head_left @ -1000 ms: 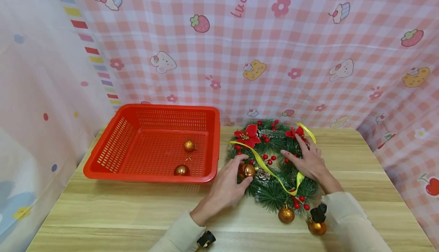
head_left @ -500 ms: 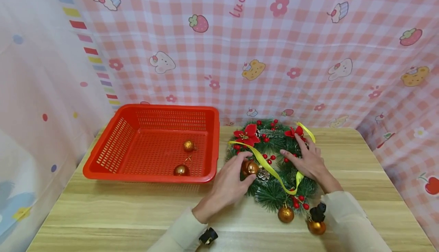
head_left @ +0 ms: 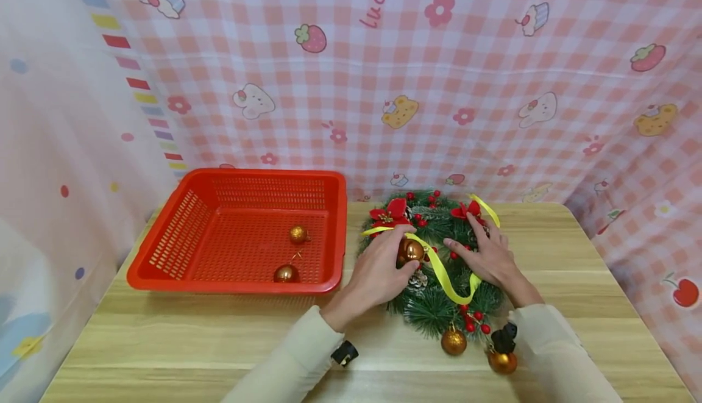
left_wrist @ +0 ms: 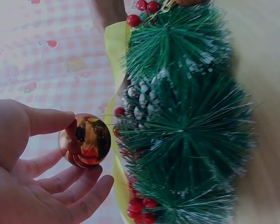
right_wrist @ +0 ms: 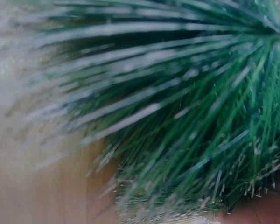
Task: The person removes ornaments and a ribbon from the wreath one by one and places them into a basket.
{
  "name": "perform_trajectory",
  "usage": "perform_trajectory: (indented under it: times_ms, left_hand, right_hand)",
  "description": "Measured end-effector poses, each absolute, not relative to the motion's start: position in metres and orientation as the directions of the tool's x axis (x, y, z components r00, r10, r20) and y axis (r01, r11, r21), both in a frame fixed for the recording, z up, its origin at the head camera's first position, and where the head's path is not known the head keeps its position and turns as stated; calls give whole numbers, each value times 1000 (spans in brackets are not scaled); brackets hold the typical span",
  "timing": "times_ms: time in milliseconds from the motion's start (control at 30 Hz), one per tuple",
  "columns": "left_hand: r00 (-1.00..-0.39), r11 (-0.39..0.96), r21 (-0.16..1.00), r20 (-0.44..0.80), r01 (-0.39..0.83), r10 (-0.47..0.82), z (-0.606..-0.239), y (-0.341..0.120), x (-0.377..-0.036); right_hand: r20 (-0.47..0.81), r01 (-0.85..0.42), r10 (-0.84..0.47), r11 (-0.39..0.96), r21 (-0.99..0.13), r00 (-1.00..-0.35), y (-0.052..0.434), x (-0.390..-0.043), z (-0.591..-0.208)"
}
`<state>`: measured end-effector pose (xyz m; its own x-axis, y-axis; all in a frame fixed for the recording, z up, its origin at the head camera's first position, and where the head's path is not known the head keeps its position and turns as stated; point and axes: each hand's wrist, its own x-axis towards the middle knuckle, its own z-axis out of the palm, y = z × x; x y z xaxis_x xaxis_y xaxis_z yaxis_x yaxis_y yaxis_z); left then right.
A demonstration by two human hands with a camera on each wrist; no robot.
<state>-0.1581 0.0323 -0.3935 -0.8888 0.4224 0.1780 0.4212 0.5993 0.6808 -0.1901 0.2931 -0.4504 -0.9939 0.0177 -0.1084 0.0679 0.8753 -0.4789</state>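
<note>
My left hand point(head_left: 378, 272) holds a shiny copper Christmas ball point(head_left: 413, 250) between thumb and fingertips, over the left side of a green wreath point(head_left: 430, 311). In the left wrist view the ball point(left_wrist: 85, 148) is beside the wreath's needles and a snowy pine cone point(left_wrist: 141, 103); a thin thread leads from it toward the greenery. My right hand point(head_left: 490, 258) rests on the wreath's right side, thumb and index finger spread, the index near a red flower point(head_left: 465, 210). Yellow ribbon point(head_left: 443, 278) loops loosely across the wreath. Blurred needles point(right_wrist: 200, 102) fill most of the right wrist view.
A red plastic basket point(head_left: 237, 286) stands left of the wreath, with a glittery gold ball point(head_left: 298, 234) and a shiny copper ball point(head_left: 286, 274) inside. Two more balls, one glittery point(head_left: 453, 342) and one smooth point(head_left: 502, 363), lie at the wreath's front edge on the wooden table point(head_left: 181, 345).
My left hand has moved right and toward the back with the copper ball, from the wreath's left edge nearer its middle. The right hand stays in place on the wreath.
</note>
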Motion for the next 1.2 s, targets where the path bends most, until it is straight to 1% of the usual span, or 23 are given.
perform_trajectory:
  times_ms: [333,533,733,1000,1200]
  left_hand:
    - [-871,642,624,138,446,471,-380,49,-178]
    - [-863,669,592,92,449,497,-376,57,-185]
    - [-848,701,527,74,479,524,-374,64,-188]
    - [-810,705,438,103,557,577,-372,73,-194]
    - [-786,703,390,99,595,610,-375,77,-200]
  right_hand:
    - [-110,71,20,871,-486,-994,293,-192,-452]
    - [-105,68,19,872,-485,-994,293,-192,-451]
    - [-102,70,23,871,-486,-995,293,-193,-451]
    - [-93,71,29,868,-491,-995,294,-192,-452]
    - [-89,68,28,868,-492,-996,296,-191,-454]
